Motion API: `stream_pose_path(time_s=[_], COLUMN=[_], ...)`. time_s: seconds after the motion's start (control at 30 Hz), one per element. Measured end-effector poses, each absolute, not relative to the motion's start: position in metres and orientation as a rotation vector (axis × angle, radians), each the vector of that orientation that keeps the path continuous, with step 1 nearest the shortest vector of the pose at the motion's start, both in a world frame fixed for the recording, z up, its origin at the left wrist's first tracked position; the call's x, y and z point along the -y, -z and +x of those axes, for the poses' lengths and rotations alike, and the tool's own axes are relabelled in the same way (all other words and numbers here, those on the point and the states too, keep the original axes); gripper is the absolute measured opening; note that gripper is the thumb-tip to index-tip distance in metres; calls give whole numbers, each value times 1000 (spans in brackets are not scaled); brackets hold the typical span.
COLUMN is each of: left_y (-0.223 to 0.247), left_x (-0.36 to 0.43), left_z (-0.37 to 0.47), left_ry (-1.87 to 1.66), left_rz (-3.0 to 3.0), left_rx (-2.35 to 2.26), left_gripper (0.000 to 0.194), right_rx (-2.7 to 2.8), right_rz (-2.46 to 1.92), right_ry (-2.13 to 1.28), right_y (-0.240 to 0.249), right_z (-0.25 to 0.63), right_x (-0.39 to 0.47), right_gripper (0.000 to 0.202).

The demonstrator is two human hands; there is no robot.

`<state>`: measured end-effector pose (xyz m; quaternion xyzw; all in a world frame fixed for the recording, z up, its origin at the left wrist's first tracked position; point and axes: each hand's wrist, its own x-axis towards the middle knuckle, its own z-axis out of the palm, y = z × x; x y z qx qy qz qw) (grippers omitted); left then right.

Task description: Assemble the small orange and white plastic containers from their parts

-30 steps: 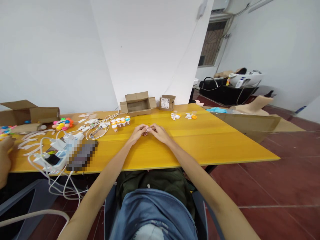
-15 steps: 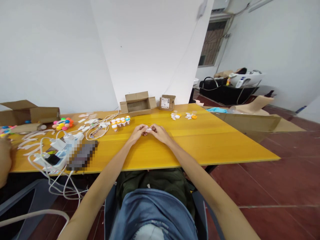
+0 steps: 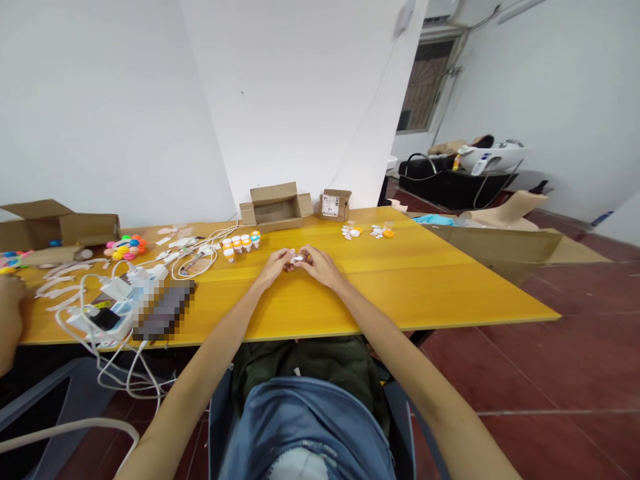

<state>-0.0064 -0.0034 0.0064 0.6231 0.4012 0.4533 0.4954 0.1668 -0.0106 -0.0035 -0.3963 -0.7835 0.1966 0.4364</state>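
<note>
Close together over the middle of the table, my left hand (image 3: 277, 265) and my right hand (image 3: 320, 267) both pinch one small white-and-clear piece (image 3: 299, 259). Its kind is too small to make out, and fingers cover part of it. To the left of my hands stands a cluster of small white-and-orange pieces (image 3: 240, 244), with one teal-ringed piece (image 3: 255, 238) at its right end. Beyond my right hand lie loose small white parts (image 3: 353, 233) and an orange part (image 3: 389, 234) beside more white ones.
An open cardboard box (image 3: 276, 212) and a smaller carton (image 3: 334, 205) stand at the table's back. On the left are a power strip (image 3: 127, 307), white cables, a dark pixelated device (image 3: 165, 310) and colourful balls (image 3: 126, 248). Another person's arm (image 3: 9, 320) shows at the far left.
The small piece has turned slightly between my fingers and shows more of itself. My arms stay in place. The other person's hand at the far left has shifted a little.
</note>
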Motion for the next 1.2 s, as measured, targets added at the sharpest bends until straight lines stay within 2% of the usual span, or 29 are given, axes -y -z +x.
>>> stream_pose_path(time_s=[0.4, 0.73, 0.97, 1.2], left_y=[-5, -4, -3, -3], left_x=[2, 2, 1, 1], left_z=[-7, -9, -9, -9], left_ry=[-1105, -1091, -1099, -1107], left_rz=[1539, 1543, 1516, 1517], left_rx=[-957, -970, -955, -933], left_gripper=[43, 35, 37, 40], right_rx=[1948, 2012, 2018, 2038], right_rz=[-1049, -1128, -1154, -1168], right_ry=[-453, -419, -439, -422], right_y=[4, 6, 6, 3], right_z=[165, 170, 168, 168], right_x=[8, 5, 7, 9], right_gripper=[22, 45, 38, 43])
